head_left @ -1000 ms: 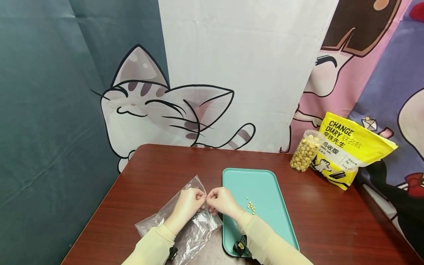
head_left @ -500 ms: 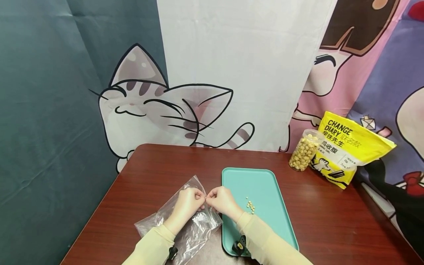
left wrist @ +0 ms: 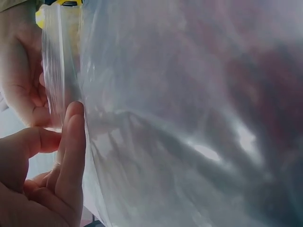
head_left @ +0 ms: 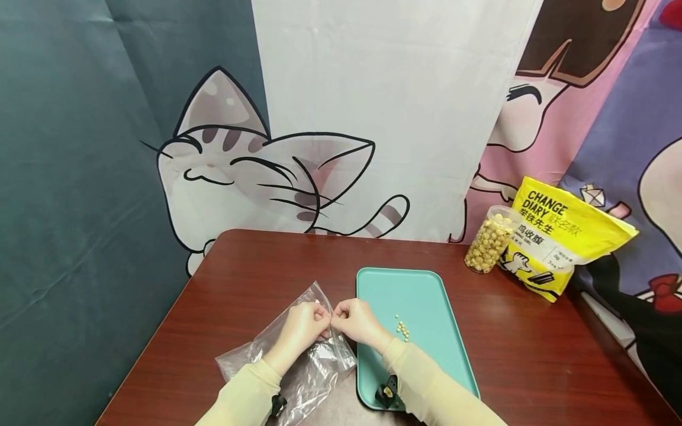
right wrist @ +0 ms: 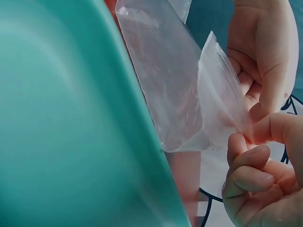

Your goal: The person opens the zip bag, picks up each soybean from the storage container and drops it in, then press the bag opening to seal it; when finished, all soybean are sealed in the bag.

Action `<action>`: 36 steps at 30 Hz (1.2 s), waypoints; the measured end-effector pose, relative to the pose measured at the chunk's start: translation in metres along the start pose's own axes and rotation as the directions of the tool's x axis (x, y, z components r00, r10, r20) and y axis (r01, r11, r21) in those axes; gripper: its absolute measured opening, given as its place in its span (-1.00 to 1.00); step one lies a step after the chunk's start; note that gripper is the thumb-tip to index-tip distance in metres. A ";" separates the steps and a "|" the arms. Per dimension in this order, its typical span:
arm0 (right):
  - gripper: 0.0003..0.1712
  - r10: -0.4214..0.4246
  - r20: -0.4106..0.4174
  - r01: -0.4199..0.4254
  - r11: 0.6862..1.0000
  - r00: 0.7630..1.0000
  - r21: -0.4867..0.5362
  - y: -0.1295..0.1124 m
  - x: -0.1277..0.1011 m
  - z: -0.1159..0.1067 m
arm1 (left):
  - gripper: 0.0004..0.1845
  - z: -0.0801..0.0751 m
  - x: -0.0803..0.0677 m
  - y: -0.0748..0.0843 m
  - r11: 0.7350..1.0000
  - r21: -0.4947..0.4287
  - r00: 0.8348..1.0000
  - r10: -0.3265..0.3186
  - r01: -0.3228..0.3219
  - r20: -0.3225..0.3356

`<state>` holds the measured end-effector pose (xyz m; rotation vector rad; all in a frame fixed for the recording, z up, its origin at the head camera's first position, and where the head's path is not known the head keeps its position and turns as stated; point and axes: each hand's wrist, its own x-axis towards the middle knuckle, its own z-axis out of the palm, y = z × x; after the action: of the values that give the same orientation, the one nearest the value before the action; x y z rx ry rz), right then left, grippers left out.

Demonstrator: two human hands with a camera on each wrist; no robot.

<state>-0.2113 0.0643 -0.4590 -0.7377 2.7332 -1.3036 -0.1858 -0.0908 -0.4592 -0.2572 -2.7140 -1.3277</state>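
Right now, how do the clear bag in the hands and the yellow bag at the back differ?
The clear plastic bag lies flat and looks empty; the yellow bag stands propped and printed. Both hands pinch the clear plastic bag's edge; nothing touches the yellow bag. Both rest on the table.

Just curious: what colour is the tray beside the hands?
Teal, plain. The tray shows best in the head view.

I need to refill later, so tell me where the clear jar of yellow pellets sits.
In the head view, the clear plastic jar of yellow pellets stands at the table's far right, touching the yellow printed pouch.
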 end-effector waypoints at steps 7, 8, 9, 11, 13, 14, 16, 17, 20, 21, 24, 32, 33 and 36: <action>-0.87 -0.005 -0.022 0.004 1.000 1.000 -0.026 -0.001 -0.001 0.001 | -0.85 -0.001 0.000 0.001 1.000 -0.017 1.000 0.011 -0.011 0.010; -0.87 -0.005 -0.030 0.004 0.999 1.000 -0.033 -0.001 -0.001 0.002 | -0.85 -0.001 0.000 0.001 1.000 -0.012 1.000 0.014 -0.014 0.008; -0.87 -0.006 -0.039 0.005 0.999 0.999 -0.040 0.000 0.000 0.002 | -0.85 -0.001 -0.001 0.001 1.000 -0.001 1.000 0.018 -0.018 0.003; -0.86 -0.007 -0.056 0.004 0.999 0.998 -0.049 0.001 0.000 0.003 | -0.83 -0.001 -0.001 0.001 0.999 0.026 1.000 0.022 -0.022 -0.008; -0.85 -0.002 -0.068 -0.001 0.999 0.998 -0.054 0.001 0.000 0.004 | -0.82 0.000 -0.001 0.002 0.998 0.056 0.999 0.031 -0.030 -0.021; -0.85 -0.002 -0.073 -0.002 0.998 0.997 -0.056 0.002 0.000 0.004 | -0.81 0.000 -0.002 0.002 0.997 0.069 0.999 0.035 -0.033 -0.028; -0.85 0.004 -0.073 -0.008 0.999 0.997 -0.053 0.002 0.000 0.004 | -0.81 0.001 -0.002 0.001 0.997 0.069 0.999 0.027 -0.025 -0.033; -0.86 0.011 -0.072 -0.015 0.999 0.997 -0.048 0.003 -0.001 0.004 | -0.81 0.001 -0.003 0.001 0.998 0.062 0.999 0.021 -0.019 -0.034; -0.87 0.024 -0.068 -0.026 0.999 0.997 -0.036 0.003 -0.001 0.003 | -0.82 0.000 -0.003 0.000 1.000 0.022 1.000 -0.007 0.008 -0.027; -0.87 0.031 -0.066 -0.033 0.999 0.997 -0.030 0.003 -0.002 0.003 | -0.82 0.000 -0.003 0.000 1.000 0.007 1.000 -0.013 0.013 -0.024; -0.87 0.051 -0.063 -0.052 0.999 0.997 -0.012 0.004 -0.003 0.001 | -0.83 0.000 -0.004 -0.001 1.000 -0.017 1.000 -0.016 0.016 -0.016; -0.87 0.098 -0.049 -0.097 0.995 0.994 0.013 0.006 -0.008 -0.005 | -0.85 -0.003 -0.005 -0.001 1.000 0.004 0.999 -0.007 0.007 -0.034; -0.87 0.102 -0.051 -0.102 0.995 0.993 0.009 0.006 -0.008 -0.006 | -0.85 -0.004 -0.005 -0.001 1.000 0.005 0.999 -0.004 0.005 -0.035; -0.88 0.109 -0.054 -0.110 0.994 0.993 -0.002 0.007 -0.009 -0.009 | -0.86 -0.007 -0.005 0.001 1.000 0.013 0.999 -0.003 0.004 -0.038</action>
<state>-0.2081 0.0784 -0.4600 -0.5519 2.7751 -1.3134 -0.1802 -0.0961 -0.4552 -0.2239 -2.6924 -1.3021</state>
